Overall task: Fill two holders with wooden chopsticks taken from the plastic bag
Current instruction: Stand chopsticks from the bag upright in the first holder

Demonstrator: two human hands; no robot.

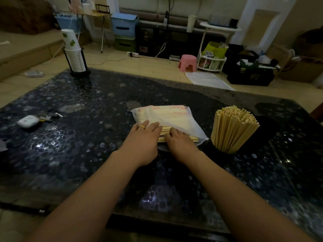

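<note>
plastic bag (167, 117) flat mid-table (87, 154), left hand (145, 138) pressing its open end – fingers straight, right hand (180, 142) curled over sticking-out chopsticks (164, 132), full holder (232, 131) just right, cup stack (74, 51) far left, earbuds case (28, 121) nearby

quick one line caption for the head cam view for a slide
Both hands, left and right, reach chopsticks at plastic bag mouth, beside full holder.

Dark pebble-patterned table (73, 140), plastic bag (174, 117), filled holder (225, 149), cup stack (75, 56)
</note>
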